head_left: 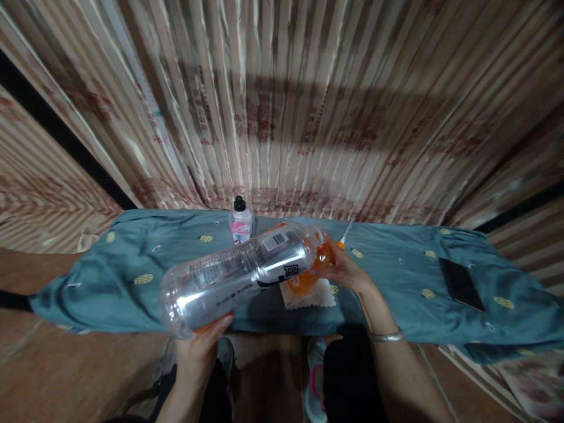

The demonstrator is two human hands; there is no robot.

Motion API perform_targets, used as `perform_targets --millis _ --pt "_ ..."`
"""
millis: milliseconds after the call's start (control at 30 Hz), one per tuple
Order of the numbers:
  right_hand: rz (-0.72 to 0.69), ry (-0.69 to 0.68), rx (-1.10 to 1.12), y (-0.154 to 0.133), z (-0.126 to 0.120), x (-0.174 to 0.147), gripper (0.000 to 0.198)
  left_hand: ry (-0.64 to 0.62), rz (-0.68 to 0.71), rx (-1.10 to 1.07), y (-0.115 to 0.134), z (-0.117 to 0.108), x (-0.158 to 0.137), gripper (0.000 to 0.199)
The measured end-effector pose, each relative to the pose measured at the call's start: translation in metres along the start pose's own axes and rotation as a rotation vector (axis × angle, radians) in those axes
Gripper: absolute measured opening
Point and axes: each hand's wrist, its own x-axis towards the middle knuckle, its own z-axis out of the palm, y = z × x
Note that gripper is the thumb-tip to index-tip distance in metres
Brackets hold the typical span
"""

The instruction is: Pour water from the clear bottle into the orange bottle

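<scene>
My left hand point(200, 341) supports the base end of a large clear plastic bottle point(238, 276) from below. The bottle has a silvery printed label and lies tilted nearly flat in the air, its neck toward the right. At that neck, my right hand point(341, 264) is closed around the upper part of an orange see-through bottle point(304, 285). The two bottle mouths are close together; whether they touch I cannot tell. Beneath the orange bottle is a white scalloped cloth point(315, 296). Behind my right hand lies a pump head with a thin tube point(346, 235).
A squeeze bottle with a black cap and pink label point(240, 223) stands at the back of the table, which has a teal patterned cover point(388, 294). A dark phone-like slab point(461, 284) lies at the right. A striped curtain point(286, 117) hangs behind.
</scene>
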Motion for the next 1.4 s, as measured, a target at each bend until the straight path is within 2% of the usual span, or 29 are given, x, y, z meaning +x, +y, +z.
perform_targets --millis 300,633,967,1200,1400 --pt "0.009 -0.019 0.039 0.006 0.000 0.000 0.087 -0.039 0.000 -0.009 -0.018 -0.015 0.002 0.031" --pt "-0.012 -0.005 0.005 0.003 0.000 0.000 0.090 -0.034 0.011 0.023 -0.007 -0.005 0.001 0.031" --pt "-0.013 -0.014 0.001 0.003 -0.001 0.000 0.085 -0.039 -0.018 -0.054 -0.022 -0.017 0.002 0.029" --pt "-0.003 -0.009 -0.009 0.005 -0.002 0.000 0.086 -0.079 -0.026 -0.008 -0.025 -0.022 0.004 0.026" --pt "0.004 -0.018 0.011 0.010 -0.002 0.000 0.085 -0.047 -0.065 -0.058 -0.027 -0.023 0.004 0.031"
